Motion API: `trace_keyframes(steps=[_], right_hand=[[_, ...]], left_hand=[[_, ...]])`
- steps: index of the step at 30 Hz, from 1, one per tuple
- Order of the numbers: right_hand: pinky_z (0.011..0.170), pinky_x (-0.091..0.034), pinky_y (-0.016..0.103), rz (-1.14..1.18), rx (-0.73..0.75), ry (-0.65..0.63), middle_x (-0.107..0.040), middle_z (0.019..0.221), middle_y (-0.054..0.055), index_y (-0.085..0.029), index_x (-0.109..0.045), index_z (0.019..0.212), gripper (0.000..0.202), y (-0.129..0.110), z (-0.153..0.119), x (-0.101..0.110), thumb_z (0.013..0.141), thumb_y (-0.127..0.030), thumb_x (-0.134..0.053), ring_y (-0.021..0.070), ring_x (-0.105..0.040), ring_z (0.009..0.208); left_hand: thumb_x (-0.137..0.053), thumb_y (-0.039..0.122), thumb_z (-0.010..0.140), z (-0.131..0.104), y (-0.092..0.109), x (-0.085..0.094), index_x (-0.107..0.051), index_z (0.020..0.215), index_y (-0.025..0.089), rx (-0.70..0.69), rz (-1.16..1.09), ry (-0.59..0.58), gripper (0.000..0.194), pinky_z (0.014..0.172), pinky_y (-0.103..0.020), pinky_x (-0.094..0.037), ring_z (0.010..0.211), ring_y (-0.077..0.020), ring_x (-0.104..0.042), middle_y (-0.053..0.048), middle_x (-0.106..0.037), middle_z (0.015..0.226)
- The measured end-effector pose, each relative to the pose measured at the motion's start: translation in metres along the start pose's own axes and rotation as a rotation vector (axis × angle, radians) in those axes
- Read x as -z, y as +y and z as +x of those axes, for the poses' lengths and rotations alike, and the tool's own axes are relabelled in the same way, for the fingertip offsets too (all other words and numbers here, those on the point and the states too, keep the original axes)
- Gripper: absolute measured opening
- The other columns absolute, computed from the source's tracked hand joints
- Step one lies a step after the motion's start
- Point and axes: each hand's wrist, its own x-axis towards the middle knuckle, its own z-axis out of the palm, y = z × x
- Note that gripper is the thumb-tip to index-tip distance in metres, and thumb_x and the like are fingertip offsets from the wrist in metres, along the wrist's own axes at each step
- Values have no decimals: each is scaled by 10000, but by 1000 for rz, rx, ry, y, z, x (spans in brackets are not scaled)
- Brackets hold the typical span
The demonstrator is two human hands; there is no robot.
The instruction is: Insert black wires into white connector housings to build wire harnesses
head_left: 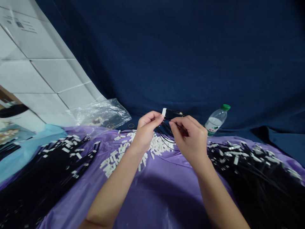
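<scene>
Between its thumb and fingers, my left hand [148, 127] pinches a small white connector [164, 112] that stands upright. Thin black wires [165, 130] hang and loop between the two hands. My right hand [189, 132] is closed, its thumb and forefinger pressed together on some of these wires just right of the connector. The exact wire ends at the fingertips are too small to make out. Beneath the hands lies a loose heap of white connectors [162, 144] on a purple sheet [166, 190].
Bundles of black wires with white connectors lie at left [47, 178] and right [257, 178]. A water bottle [215, 121] with a green cap stands behind my right hand. A clear plastic bag [105, 113] lies back left, beside white boxes [43, 73]. A dark blue cloth [178, 54] hangs behind.
</scene>
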Motion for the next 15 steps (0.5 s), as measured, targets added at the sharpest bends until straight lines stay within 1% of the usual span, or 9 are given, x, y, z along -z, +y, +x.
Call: trace_keyframes(steps=[2,5,6,7,8,10,12,13,15], right_hand=[[620,-436,282,-104,-34,33,-622,872,49,-213,-634,1023,185,2,0,1,850,-263,-591,160,-561,711],[781,-467,397,-224,-119,51,-578,1140,138,-193,-508,1279,546,12,1,1,771,-321,-663,276,-559,963],[795,-466,418,-221,-164,30,-561,1182,160,-178,-475,1315,600,18,1,0,769,-340,-662,293,-555,986],[779,-471,415,-196,-219,-4,-567,1180,171,-170,-475,1318,589,24,1,0,785,-360,-642,292,-569,967],[740,-478,395,-156,-285,-46,-597,1138,167,-172,-516,1280,515,32,1,-1,816,-378,-604,278,-591,916],[622,-475,324,-23,-446,-165,-674,941,127,-187,-644,1083,335,47,2,-2,876,-417,-514,230,-622,757],[495,-441,264,197,-632,-275,-690,761,95,-175,-688,936,348,61,5,1,891,-448,-477,191,-615,605],[445,-421,244,299,-707,-298,-690,716,88,-160,-692,905,366,66,6,3,887,-456,-477,177,-607,555],[387,-401,226,415,-790,-276,-696,710,92,-132,-693,903,401,74,10,12,881,-465,-472,169,-611,525]], left_hand=[[-667,263,774,1,3,2,-648,688,179,0,8,16,121,676,-235,-358,670,-108,-445,3,-540,690],[-686,261,755,0,10,6,-662,678,182,-11,25,5,113,676,-237,-376,673,-111,-471,-4,-562,685],[-697,262,745,0,12,7,-667,679,184,-16,29,-16,106,676,-238,-383,676,-112,-483,-6,-571,687],[-708,264,735,-1,15,8,-675,687,186,-20,39,-45,97,673,-238,-388,679,-114,-493,-7,-581,692],[-717,267,729,-3,18,9,-684,704,190,-21,61,-80,87,668,-238,-391,680,-115,-501,-9,-591,701],[-714,277,739,-5,24,12,-709,774,202,-21,156,-166,83,665,-240,-398,696,-123,-520,-19,-617,736],[-685,288,773,-8,30,17,-726,867,214,-21,310,-262,126,693,-250,-414,754,-145,-553,-40,-651,809],[-675,290,782,-8,34,19,-729,900,221,-26,390,-300,147,718,-258,-423,802,-162,-573,-52,-665,859],[-685,284,772,-9,39,27,-736,938,237,-23,518,-341,180,759,-266,-434,911,-199,-592,-70,-676,992]])
